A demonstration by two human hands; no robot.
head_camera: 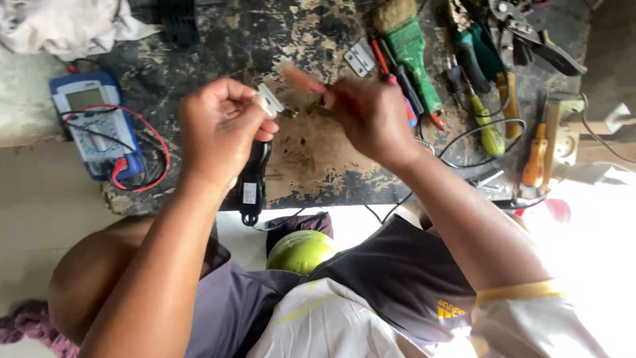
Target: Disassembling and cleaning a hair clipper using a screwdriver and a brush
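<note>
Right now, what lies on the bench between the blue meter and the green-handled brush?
In the head view, both hands: left hand holding a black device, right hand a blurred brush.

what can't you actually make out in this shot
- Head view: the thin reddish tool in the right hand is motion-blurred; its kind is unclear.
- The top of the black handheld device is hidden by the left hand; only a small silvery metal piece shows.
- The blue multimeter's screen is too small to read.
- The lower right is washed out by glare.
</note>
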